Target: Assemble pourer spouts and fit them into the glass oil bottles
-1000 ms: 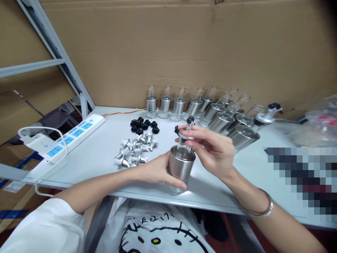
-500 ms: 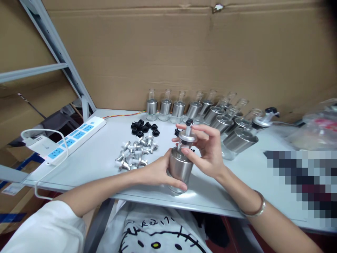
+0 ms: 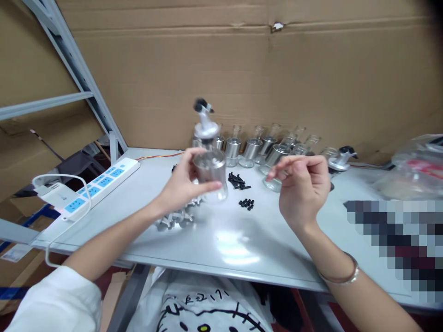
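My left hand (image 3: 183,180) is wrapped round a glass oil bottle (image 3: 212,170) with a metal sleeve, holding it upright above the table. In the bottle's neck sits a silver pourer spout (image 3: 206,127) with a black tip; the bottle is blurred by motion. To the right, my right hand (image 3: 304,189) is raised over the table, apart from the bottle. Its fingers are curled together against the thumb, with nothing visible in them. Between the hands lie small black caps (image 3: 247,204) and a pile of black levers (image 3: 237,180). Silver spouts (image 3: 176,218) lie partly behind my left forearm.
Several sleeved bottles (image 3: 254,148) stand in rows along the cardboard wall (image 3: 173,83). At their right end, one bottle bears a silver spout with a black tip (image 3: 342,158). A power strip (image 3: 100,186) with a white cable lies left; plastic bags (image 3: 415,170) are at right.
My left hand has lifted the bottle up and to the left, off the table. My right hand has let go of its top and moved right, uncovering the black caps and levers.
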{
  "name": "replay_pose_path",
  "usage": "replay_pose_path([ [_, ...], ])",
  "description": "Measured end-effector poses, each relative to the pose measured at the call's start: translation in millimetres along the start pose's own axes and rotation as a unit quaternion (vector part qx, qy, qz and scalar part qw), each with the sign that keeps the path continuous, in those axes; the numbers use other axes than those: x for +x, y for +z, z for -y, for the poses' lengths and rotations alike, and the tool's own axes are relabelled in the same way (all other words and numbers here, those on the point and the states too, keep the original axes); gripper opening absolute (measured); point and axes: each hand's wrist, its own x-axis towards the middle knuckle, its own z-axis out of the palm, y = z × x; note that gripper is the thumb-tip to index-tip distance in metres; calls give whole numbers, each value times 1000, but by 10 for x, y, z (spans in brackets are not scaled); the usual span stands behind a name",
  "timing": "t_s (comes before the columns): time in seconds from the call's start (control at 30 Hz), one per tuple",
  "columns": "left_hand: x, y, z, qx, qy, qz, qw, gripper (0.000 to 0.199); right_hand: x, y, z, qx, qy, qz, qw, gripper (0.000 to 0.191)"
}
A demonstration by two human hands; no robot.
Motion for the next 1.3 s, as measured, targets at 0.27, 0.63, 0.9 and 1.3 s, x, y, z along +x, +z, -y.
replay_pose_path([
  [0.27,998,-908,524,84,56,-242,965,62,63,-55,-10,56,203,44,977,63],
  [0.63,1248,-1052,1399,180,-55,-214,958,62,66,50,83,89,366,-24,926,63],
  [0.9,1289,-984,1569,201,-54,-198,958,64,98,59,55,85,424,-73,899,56],
  [1.3,1194,-866,1397,261,-94,-214,937,87,81,91,97,56,447,-91,888,25],
])
